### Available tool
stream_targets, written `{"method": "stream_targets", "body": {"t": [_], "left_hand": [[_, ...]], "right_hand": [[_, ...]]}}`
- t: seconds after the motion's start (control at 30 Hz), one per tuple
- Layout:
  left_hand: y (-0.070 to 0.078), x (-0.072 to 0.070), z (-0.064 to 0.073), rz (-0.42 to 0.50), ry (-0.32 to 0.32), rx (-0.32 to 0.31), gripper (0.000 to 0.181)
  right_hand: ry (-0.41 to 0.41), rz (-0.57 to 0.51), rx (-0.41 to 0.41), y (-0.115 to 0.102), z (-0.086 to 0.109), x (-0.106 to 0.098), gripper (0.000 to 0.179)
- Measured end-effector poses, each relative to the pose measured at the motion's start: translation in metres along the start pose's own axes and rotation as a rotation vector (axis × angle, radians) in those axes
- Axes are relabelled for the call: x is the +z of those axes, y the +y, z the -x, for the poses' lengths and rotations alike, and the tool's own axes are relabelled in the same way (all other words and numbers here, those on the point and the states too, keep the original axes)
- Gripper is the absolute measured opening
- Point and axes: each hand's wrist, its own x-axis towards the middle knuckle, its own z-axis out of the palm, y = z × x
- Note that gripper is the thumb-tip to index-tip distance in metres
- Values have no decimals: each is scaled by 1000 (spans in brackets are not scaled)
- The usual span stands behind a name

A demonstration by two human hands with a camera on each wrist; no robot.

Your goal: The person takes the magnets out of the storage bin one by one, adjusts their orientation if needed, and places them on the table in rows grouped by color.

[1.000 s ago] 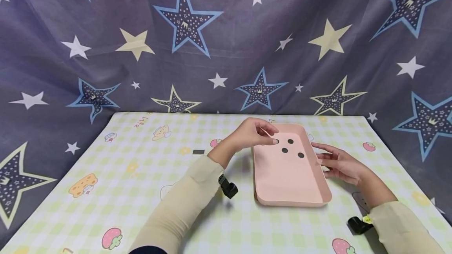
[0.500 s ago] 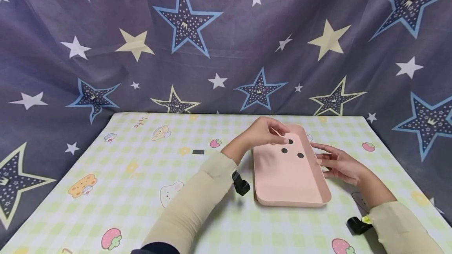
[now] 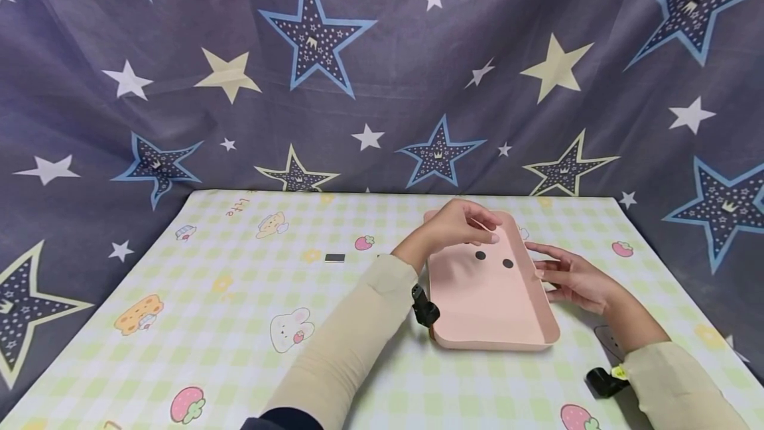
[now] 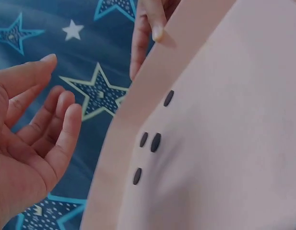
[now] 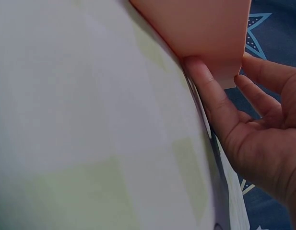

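A pink rectangular tray (image 3: 494,307) lies on the table, with several small black discs (image 4: 156,142) on its floor toward the far end. In the head view two of them show plainly, one black disc (image 3: 508,263) nearer the right wall; my left hand covers others. That left hand (image 3: 456,225) hovers over the tray's far left part. Its fingers bend loosely, thumb apart from them, and the left wrist view shows nothing held. Against the outside of the tray's right wall rests my right hand (image 3: 574,277), thumb and fingertips touching it, fingers mostly extended.
A small dark rectangular piece (image 3: 335,258) lies on the checked tablecloth (image 3: 239,363) left of the tray. A star-patterned curtain (image 3: 382,71) hangs behind the table. Each wrist carries a black camera; the left camera (image 3: 425,307) is close to the tray's left wall.
My left hand has moved rightward over the tray in small steps, from the leftmost disc past another. The right hand and the tray have stayed in place.
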Motion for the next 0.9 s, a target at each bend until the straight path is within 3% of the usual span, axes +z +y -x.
{"method": "stream_targets", "body": {"t": [0.47,0.57,0.7,0.9], "left_hand": [[-33,10,-22,61,118,-69,28],[-40,12,-23,43,141,-69,28],[-46,14,-20,18,124,-79,30],[-50,19,-17,-124,114,-100,29]], "right_hand": [[1,2,2,-1,0,1,61],[-7,-7,-4,-1,0,1,61],[-14,-11,-12,-1,1,1,60],[0,12,-10,0,1,0,61]]}}
